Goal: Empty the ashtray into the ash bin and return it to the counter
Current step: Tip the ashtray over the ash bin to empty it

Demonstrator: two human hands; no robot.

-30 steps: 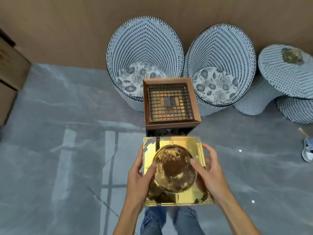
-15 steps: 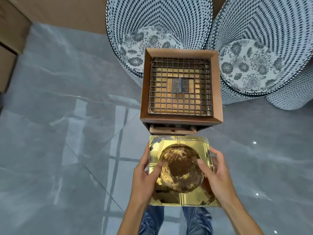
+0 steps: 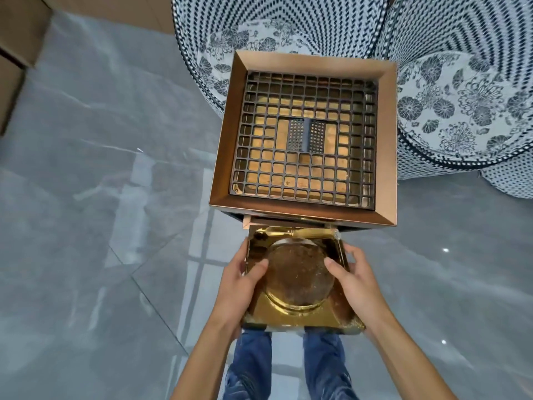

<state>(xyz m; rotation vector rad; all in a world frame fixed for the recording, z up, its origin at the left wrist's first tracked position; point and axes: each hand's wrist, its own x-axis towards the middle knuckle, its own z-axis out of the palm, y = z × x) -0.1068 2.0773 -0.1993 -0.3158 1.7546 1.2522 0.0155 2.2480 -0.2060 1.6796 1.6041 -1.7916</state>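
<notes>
I hold a square gold ashtray (image 3: 300, 316) level in front of me, its round bowl soiled with brown ash. My left hand (image 3: 239, 287) grips its left edge with the thumb on top, and my right hand (image 3: 357, 284) grips the right edge the same way. Just beyond its far edge stands the square copper-coloured ash bin (image 3: 225, 157), with a dark metal grid (image 3: 302, 137) over its top. A slot opening shows below the bin's near rim, right above the ashtray's far edge.
Two blue-and-white woven tub chairs (image 3: 277, 21) with floral cushions (image 3: 461, 111) stand behind the bin against a wood wall. Glossy grey tiled floor (image 3: 101, 197) spreads left and right. A wooden cabinet edge (image 3: 14, 39) is at the far left. My jeans-clad legs are below the ashtray.
I have stepped closer to the ash bin, which now looms larger and nearer. The ashtray, still held in both hands, has come up to the bin's near side.
</notes>
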